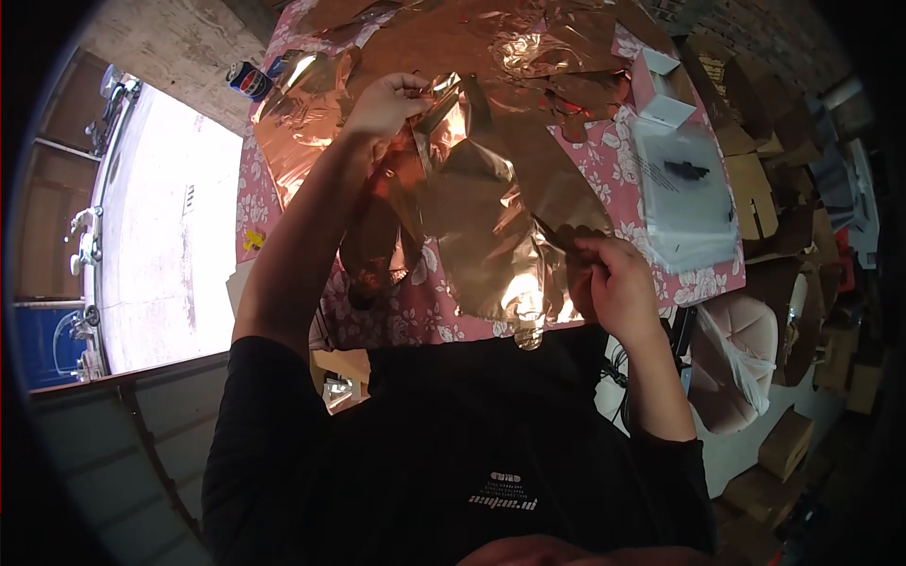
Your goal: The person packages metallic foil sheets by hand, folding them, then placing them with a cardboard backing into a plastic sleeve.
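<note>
A shiny copper-coloured foil sheet lies spread over the near part of the table, between my two hands. My left hand pinches its upper left edge with thumb and fingers. At the lower right, my right hand has its thumb and fingers closed on the foil's right edge. The foil's lower end, with a narrow tab, reaches the table's front edge. More foil lies at the left, and further crumpled foil covers the back of the table.
The table has a pink flowered cloth. A blue can stands at the back left. On the right are a white box and clear plastic bags. Beyond are cardboard boxes and a cushioned stool.
</note>
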`<state>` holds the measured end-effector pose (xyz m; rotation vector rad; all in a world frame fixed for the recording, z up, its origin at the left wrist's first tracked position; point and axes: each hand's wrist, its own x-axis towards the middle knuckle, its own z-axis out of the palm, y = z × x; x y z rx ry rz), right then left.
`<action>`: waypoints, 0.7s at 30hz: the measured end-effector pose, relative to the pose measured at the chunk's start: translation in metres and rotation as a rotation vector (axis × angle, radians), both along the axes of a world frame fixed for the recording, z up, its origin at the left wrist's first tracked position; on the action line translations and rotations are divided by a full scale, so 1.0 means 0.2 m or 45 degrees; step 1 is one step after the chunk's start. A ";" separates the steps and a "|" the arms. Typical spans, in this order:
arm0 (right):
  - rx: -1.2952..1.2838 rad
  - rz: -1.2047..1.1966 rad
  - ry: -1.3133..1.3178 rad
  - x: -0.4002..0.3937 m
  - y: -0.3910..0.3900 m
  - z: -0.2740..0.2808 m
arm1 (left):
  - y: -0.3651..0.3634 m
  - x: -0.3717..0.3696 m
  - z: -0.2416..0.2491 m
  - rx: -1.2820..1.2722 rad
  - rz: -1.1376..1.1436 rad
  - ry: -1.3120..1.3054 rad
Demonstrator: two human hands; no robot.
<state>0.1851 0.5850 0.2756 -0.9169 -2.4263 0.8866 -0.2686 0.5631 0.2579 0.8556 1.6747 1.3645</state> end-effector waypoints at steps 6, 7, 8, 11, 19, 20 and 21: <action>0.084 -0.016 0.027 0.01 0.00 0.00 | -0.05 0.00 0.02 0.275 -0.010 -0.035; 0.088 -0.012 0.030 0.00 -0.01 0.01 | -0.05 0.00 0.03 0.332 -0.053 -0.079; 0.112 -0.014 0.019 0.00 -0.01 0.01 | -0.06 0.00 0.04 0.389 -0.097 -0.122; 0.113 -0.032 0.016 0.00 -0.01 0.00 | -0.08 0.00 0.06 0.297 -0.164 -0.133; 0.035 -0.070 0.071 0.03 0.01 -0.02 | -0.11 -0.05 0.06 0.387 -0.269 -0.038; 0.044 -0.080 0.058 0.03 0.01 -0.01 | -0.11 -0.05 0.07 0.378 -0.262 -0.044; 0.054 -0.091 0.045 0.03 0.01 -0.01 | -0.12 -0.05 0.09 0.380 -0.259 -0.043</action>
